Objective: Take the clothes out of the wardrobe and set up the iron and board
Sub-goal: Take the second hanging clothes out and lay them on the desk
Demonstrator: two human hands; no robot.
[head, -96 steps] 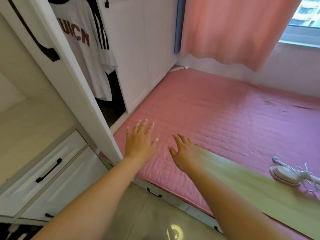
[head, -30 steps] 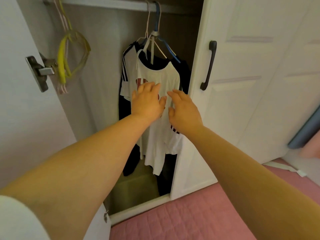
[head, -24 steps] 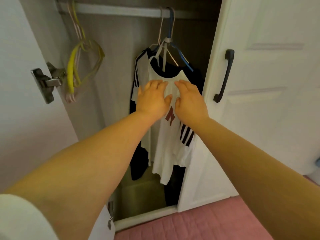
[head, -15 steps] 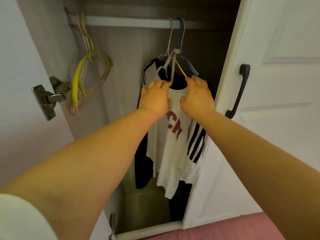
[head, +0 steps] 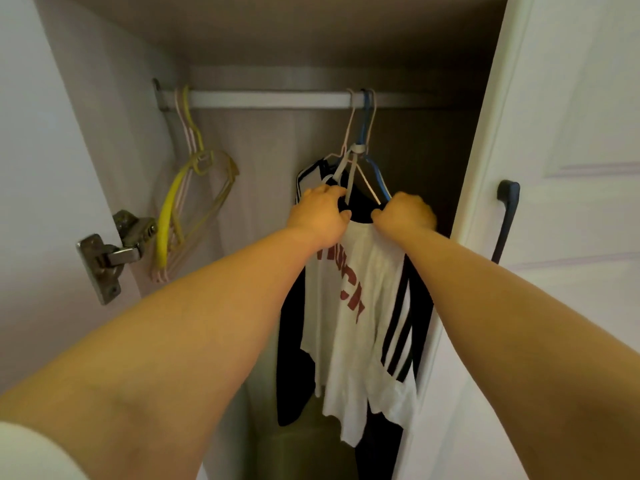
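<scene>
The white T-shirt (head: 360,306) with the red lettering hangs on its hanger from the wardrobe rail (head: 270,99), towards the right end of it, with a black garment with white stripes (head: 403,327) pressed close behind on its own hanger. The hooks (head: 362,116) of those hangers sit bunched together on the rail, pale ones and a blue one, touching.

Below the rail, the left hand (head: 320,216) is curled shut on the shirt's left shoulder by the neckline, and the right hand (head: 403,214) is clenched on the right shoulder, fabric gathered in both fists. Whether either also has the hanger wire inside the grip I cannot tell.

That is the worry. Pull straight out by the cloth and the hook stays on the rail, so the neck could stretch or the hanger spring loose. With the hooks so crowded, lifting one may drag its neighbour off, dropping the striped garment to the wardrobe floor. The empty yellow hangers (head: 180,209) at the rail's left end are well clear.
</scene>
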